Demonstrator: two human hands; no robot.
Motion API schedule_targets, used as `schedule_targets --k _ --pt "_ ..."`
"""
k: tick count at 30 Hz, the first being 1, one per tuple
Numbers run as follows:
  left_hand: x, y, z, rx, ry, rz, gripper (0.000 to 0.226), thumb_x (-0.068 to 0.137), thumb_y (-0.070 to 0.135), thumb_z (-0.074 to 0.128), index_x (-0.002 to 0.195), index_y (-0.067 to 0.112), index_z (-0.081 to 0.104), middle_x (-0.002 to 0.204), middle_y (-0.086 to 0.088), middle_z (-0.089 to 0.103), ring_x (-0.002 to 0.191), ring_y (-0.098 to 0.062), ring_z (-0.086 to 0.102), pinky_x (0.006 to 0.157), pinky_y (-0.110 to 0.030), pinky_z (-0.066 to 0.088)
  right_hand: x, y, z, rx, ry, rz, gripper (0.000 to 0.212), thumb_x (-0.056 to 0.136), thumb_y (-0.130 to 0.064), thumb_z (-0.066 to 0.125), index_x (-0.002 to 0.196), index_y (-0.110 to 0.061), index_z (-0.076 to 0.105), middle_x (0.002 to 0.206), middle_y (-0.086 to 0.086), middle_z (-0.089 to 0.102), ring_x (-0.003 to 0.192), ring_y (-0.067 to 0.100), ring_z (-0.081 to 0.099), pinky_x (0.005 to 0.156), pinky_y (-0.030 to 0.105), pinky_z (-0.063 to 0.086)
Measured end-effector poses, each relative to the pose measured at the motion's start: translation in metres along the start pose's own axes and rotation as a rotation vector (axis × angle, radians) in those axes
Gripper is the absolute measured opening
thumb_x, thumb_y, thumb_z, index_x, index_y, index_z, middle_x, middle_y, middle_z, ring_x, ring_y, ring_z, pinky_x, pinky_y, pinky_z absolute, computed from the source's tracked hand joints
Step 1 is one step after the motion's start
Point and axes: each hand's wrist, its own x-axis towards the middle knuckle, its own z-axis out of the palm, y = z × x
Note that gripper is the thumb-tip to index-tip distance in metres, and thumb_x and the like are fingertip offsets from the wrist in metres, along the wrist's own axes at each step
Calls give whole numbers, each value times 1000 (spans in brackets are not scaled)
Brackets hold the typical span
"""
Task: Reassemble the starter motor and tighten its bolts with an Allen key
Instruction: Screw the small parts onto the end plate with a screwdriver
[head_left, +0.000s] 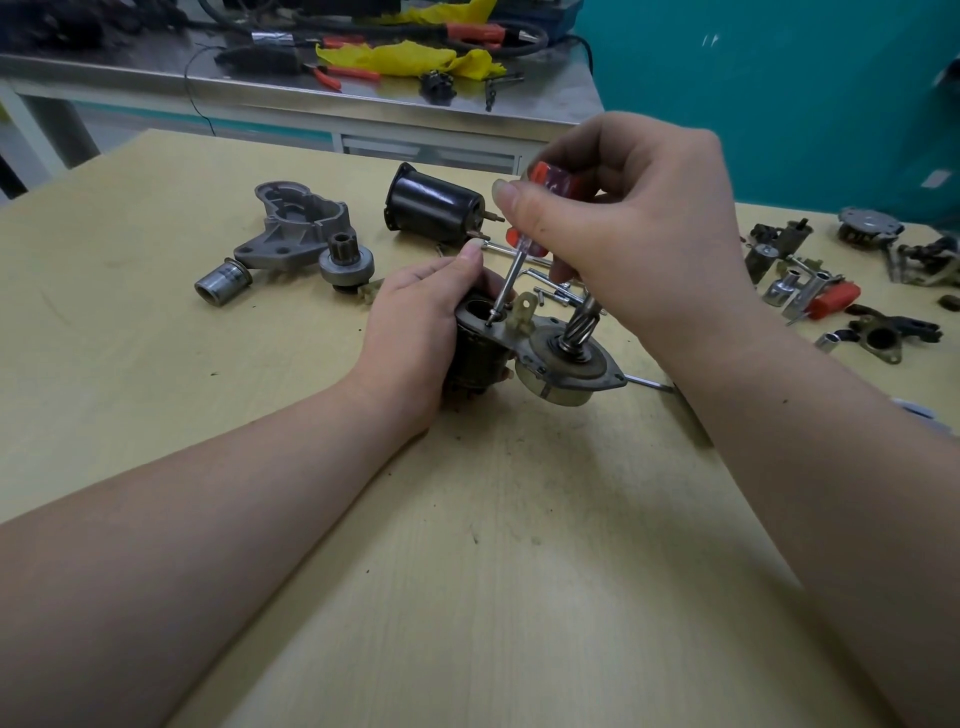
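Note:
My left hand (415, 322) grips the dark solenoid body of the starter motor assembly (566, 364), which stands on the wooden table (467, 545). Its metal plate faces up, with a helical shaft rising near my right wrist. My right hand (628, 223) holds an orange-handled screwdriver (506, 280). The shaft slants down and its tip sits on a screw in the plate, beside the solenoid's round opening. A black cylindrical motor housing (434, 208), a grey cast nose housing (296, 223), a pinion gear (345, 262) and a small metal plunger (221, 280) lie behind.
Loose bolts and a metal rod (647, 383) lie close behind and right of the assembly. Several more parts, sockets and an orange-handled tool (831, 304) crowd the table's right side. A steel bench (311, 88) with pliers, cables and yellow cloth stands beyond.

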Motion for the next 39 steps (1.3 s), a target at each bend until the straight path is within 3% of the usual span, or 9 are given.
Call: schedule_targets --k 23,39 --pt "-3 2 1 7 1 9 47 109 38 59 71 22 80 71 -7 76 58 -24 74 50 -34 58 0 -1 1 39 -3 5 20 89 -31 86 97 -18 73 84 -3 71 70 14 72 53 23 57" --pt "-4 5 2 19 29 5 47 110 37 60 71 20 80 71 -5 77 58 -20 74 50 -31 59 1 1 -1 65 -42 18 22 87 -32 87 96 -18 74 83 -2 73 64 8 70 52 23 55"
